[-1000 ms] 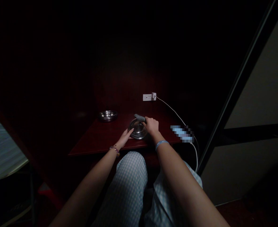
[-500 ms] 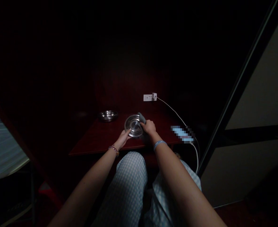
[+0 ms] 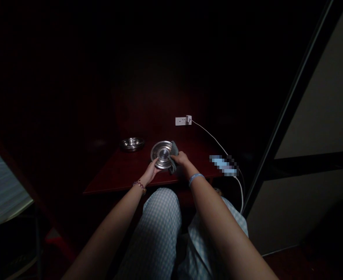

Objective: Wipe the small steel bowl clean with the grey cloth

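Note:
A shiny round metal bowl (image 3: 161,152) is held tilted above the dark red table, its inside facing me. My left hand (image 3: 150,171) grips its lower left rim, thumb over the front and fingers behind. At the bowl's right side, my right hand (image 3: 181,158) is closed on a grey cloth (image 3: 174,149), which lies over the right rim and hangs below it. The fingers of the right hand are partly hidden by the cloth. Farther back on the left, a small stack of similar metal bowls (image 3: 132,144) rests on the table.
The red table (image 3: 107,177) ends just before my knees. A wall socket (image 3: 183,121) with a white charger feeds a white cable (image 3: 213,137) towards a blurred-out light blue object (image 3: 223,165) on the right. A dark panel rises on the left.
The cloth has shifted on the bowl's right side and now hangs lower past the rim. The right hand has turned slightly; the left keeps its grip.

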Demonstrator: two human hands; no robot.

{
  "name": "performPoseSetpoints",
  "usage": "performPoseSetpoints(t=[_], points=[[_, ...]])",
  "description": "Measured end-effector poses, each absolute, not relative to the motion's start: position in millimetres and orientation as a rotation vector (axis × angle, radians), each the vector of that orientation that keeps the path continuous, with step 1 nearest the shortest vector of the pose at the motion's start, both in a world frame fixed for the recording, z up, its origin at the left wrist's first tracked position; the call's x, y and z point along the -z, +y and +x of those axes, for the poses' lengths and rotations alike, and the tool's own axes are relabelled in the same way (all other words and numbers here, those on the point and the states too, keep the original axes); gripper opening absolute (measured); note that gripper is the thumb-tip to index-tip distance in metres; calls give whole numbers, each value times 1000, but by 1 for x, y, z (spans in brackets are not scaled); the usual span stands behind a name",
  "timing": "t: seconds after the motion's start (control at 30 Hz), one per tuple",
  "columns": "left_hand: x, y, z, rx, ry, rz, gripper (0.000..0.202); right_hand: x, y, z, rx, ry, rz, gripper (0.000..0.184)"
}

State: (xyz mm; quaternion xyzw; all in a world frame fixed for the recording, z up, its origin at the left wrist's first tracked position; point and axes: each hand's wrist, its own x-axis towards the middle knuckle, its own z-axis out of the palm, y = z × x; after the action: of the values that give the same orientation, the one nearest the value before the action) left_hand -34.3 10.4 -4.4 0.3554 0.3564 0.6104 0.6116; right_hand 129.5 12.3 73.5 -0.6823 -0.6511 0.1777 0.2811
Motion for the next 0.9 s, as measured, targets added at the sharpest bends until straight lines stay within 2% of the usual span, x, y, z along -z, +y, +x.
performPoseSetpoints(t=[0.17,0.47,0.9], points=[[2,7,-33,-1312,849,874,45,-83,3,132,-469,-1739,-1846,39],[14,18,-41,-1173,875,1031,54,-88,-5,125,-384,-1763,-1848,40],[6,11,-38,-1275,900,977,47,-78,6,121,-465,-1820,-1863,46]])
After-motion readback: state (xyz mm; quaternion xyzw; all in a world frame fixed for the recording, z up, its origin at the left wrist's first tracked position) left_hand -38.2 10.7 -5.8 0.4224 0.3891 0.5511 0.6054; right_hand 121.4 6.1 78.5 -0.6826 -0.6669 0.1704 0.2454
